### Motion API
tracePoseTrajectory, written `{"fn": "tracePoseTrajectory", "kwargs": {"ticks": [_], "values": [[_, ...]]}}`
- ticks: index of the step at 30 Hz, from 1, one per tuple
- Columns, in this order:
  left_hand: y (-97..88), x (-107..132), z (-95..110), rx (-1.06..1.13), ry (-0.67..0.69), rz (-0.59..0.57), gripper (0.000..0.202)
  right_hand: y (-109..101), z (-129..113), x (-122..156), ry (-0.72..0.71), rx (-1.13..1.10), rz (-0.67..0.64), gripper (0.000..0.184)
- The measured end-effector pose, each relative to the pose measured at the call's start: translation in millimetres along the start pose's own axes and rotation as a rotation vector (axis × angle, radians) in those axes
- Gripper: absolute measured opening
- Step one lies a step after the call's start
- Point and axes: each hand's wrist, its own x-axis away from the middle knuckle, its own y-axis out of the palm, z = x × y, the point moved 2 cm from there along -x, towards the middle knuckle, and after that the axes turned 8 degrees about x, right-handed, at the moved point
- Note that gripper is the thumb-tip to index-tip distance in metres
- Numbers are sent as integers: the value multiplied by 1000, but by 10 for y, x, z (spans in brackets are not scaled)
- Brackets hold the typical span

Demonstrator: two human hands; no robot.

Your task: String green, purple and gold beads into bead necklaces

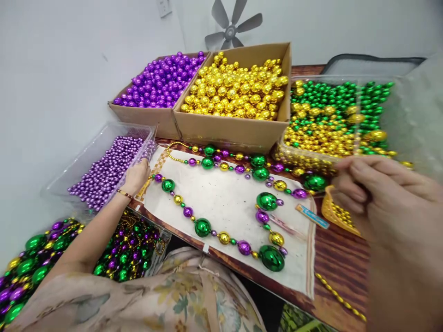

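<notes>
My left hand [137, 176], wearing a bracelet, is at the right wall of a clear bin of small purple beads [107, 173]. Its fingers are bent together; a thin dark line rises by the fingertips, and I cannot make out what they hold. Close beside it ends a bead strand [203, 227] of green, purple and gold balls, lying across the white cloth [221, 193]. Large in the right foreground, my right hand [384, 198] is closed in a pinch, with its contents hidden. Behind the cloth's middle runs another bead strand [239, 169] with a small gold-bead loop.
Cardboard boxes of purple balls [159, 83] and gold balls [235, 90] stand behind. A clear tub [321, 154] holds green and gold beads. A yellow basket [330, 214], a blue-labelled strip [312, 216] and a gold bead string [341, 299] lie right. Finished-looking strands [129, 249] heap lower left.
</notes>
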Motion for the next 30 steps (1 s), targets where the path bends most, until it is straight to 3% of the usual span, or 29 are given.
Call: {"fn": "tracePoseTrajectory", "kwargs": {"ticks": [2, 4, 7, 8, 11, 13, 15, 17, 20, 23, 26, 30], "values": [[-9, -44, 120, 6, 38, 11, 39, 39, -28, 22, 15, 0, -47, 23], [-34, -51, 373, 80, 156, 101, 37, 61, -43, 44, 23, 3, -112, 21], [-56, 152, 1090, 463, 527, 187, 34, 84, -74, 59, -14, 37, -183, 20], [-45, 288, 1407, 658, 675, 138, 33, 97, -91, 57, -31, 54, -196, 20], [50, 791, 2428, 1071, 1065, -206, 41, 166, -165, 33, -75, 89, -225, 19], [130, 1065, 2984, 1200, 1164, -338, 43, 221, -234, -4, -106, 108, -238, 19], [212, 1223, 3337, 1280, 1115, -401, 32, 259, -325, -59, -150, 145, -210, 21], [288, 1294, 3490, 1347, 1018, -449, 29, 276, -440, -126, -196, 200, -135, 33], [395, 1325, 3498, 1409, 921, -518, 29, 291, -654, -218, -245, 227, 33, 49], [523, 1311, 3451, 1372, 801, -531, 29, 341, -858, -276, -295, 135, 154, 28], [653, 1268, 3445, 1259, 663, -528, 26, 418, -950, -299, -337, 71, 126, 27], [731, 1185, 3464, 1228, 608, -530, 23, 460, -823, -277, -305, 65, -57, 22]]}}
